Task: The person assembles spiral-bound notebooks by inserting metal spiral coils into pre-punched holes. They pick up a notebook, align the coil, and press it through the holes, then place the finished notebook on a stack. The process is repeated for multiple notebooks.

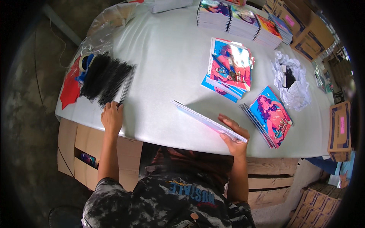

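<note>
My right hand [236, 137] grips a notebook block [207, 119] by its right end, holding it on edge above the table with its row of punched holes upward. At the left, my left hand [112, 115] has its fingers closed on the near end of a black spiral binding coil [127, 88]. That coil lies at the edge of a heap of black coils [104, 78]. Right of my right hand is a stack of spiral-bound notebooks [269, 114] with pink and blue illustrated covers. Beyond it sits a pile of punched notebook blocks [230, 64] with similar covers.
Stacks of bound notebooks [243, 23] stand at the far edge. Crumpled white paper [291, 81] lies at the right, near cardboard boxes [313, 40]. A tape dispenser [85, 67], red sheet [70, 95] and clear plastic bag [110, 19] are at the left.
</note>
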Motion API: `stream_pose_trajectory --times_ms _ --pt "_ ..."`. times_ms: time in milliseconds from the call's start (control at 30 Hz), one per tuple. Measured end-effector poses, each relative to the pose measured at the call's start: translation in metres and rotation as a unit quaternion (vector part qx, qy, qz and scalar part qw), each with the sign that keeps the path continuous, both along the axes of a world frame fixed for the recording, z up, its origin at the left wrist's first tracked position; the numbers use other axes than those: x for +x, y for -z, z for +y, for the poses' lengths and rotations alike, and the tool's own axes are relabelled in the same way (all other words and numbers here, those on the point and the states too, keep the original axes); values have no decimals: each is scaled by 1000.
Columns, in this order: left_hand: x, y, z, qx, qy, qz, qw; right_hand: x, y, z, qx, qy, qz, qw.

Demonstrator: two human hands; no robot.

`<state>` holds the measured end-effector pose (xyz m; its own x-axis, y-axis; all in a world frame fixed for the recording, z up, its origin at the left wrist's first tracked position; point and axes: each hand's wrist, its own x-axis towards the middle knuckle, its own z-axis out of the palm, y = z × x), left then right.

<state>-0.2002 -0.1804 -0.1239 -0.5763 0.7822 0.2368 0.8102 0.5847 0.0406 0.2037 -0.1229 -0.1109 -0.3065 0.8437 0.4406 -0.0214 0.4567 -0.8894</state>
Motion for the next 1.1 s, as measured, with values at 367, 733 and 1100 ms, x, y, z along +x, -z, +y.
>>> stream_pose_trajectory --times_ms 367,733,1100 --pt "-34 -30 8 213 31 -57 975 4 2 7 -45 -35 11 998" --pt "66 -68 71 443 247 -631 587 4 14 8 -80 54 41 994" --pt "125 -61 92 91 401 -451 792 9 11 7 -90 81 51 991"
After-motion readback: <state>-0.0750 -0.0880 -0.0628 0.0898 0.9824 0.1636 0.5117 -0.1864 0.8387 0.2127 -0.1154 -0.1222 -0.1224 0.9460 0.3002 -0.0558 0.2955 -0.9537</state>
